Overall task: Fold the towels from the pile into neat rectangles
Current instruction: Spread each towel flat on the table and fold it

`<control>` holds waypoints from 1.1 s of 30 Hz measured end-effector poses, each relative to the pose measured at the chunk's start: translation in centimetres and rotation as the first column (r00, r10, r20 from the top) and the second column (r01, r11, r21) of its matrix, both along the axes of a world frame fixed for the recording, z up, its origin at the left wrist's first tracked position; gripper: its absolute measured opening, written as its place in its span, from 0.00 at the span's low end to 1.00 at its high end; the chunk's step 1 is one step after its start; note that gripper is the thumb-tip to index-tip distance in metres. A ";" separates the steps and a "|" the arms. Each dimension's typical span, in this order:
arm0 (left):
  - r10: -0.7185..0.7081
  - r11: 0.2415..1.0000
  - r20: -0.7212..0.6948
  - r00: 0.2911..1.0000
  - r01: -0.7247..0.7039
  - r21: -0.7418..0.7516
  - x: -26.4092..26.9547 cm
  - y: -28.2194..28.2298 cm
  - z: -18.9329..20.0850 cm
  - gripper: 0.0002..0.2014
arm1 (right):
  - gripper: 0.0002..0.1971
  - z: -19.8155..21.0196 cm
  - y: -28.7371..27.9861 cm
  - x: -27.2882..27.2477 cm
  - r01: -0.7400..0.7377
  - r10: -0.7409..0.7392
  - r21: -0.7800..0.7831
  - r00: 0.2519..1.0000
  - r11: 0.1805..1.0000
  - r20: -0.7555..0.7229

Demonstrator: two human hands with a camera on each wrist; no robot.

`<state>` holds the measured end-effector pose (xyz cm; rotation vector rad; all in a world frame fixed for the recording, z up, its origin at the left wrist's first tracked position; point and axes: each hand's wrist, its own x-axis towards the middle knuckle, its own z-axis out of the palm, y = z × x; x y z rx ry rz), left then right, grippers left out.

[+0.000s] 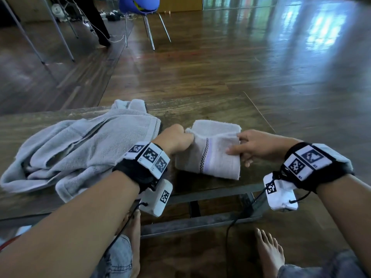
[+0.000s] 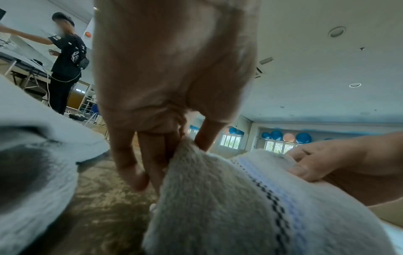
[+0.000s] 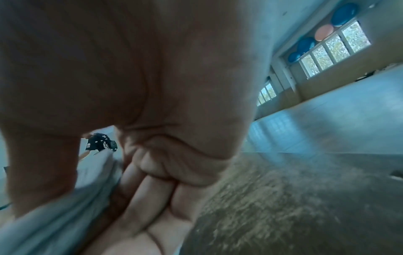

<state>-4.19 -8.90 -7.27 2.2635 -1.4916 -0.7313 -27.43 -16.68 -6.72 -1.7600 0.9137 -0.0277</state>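
the left hand (image 1: 176, 139) is curled tight, pinching the left edge of the small towel (image 1: 210, 155) between thumb and fingers (image 2: 150, 165). the right hand (image 1: 259, 145) pinches the towel's right edge, thumb on top, the other fingers tucked below. the small towel, folded with a checked stripe down its middle, lies on the table (image 1: 200, 109) between both hands. to its left sits the pile (image 1: 80, 145) of grey towels, crumpled. farther off on the floor stands a blue chair (image 1: 140, 5).
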 end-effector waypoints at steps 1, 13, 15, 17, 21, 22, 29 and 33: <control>-0.004 0.999 -0.016 1.000 0.005 0.049 0.0 0.1 -0.2 0.16 | 0.11 0.1 0.1 0.0 -0.019 0.021 0.064 0.999 0.998 -0.037; -0.013 0.997 -0.158 0.987 0.002 -0.072 -0.7 0.0 0.7 0.12 | 0.04 -0.1 -0.6 0.0 0.295 -0.290 -0.096 0.955 0.951 0.058; -0.021 0.999 -0.157 0.987 0.016 -0.039 -1.0 -0.1 0.8 0.10 | 0.06 0.1 -0.2 0.0 0.282 -0.282 0.012 0.959 0.959 0.017; 0.018 0.997 -0.240 0.971 0.002 0.083 -1.2 0.0 0.8 0.05 | 0.08 0.4 0.3 0.0 0.244 -0.239 0.124 0.969 0.962 -0.056; 0.074 0.974 -0.284 0.956 -0.007 0.228 -1.5 0.6 0.9 0.07 | 0.10 0.7 0.7 0.0 0.167 -0.143 0.178 0.980 0.970 -0.142; 0.081 0.977 -0.267 0.960 -0.024 0.210 -1.5 0.6 1.0 0.10 | 0.10 0.7 0.6 0.0 0.167 -0.147 0.152 0.979 0.974 -0.139; 0.023 0.999 -0.020 1.000 -0.023 -0.035 -0.8 0.3 -0.7 0.10 | 0.09 -1.1 -0.8 1.2 0.310 -0.328 -0.270 0.944 0.912 -0.026; 0.019 0.996 0.090 0.996 -0.011 -0.087 -1.1 0.2 -2.0 0.12 | 0.13 -2.1 -0.9 2.0 0.298 -0.378 -0.415 0.917 0.860 -0.126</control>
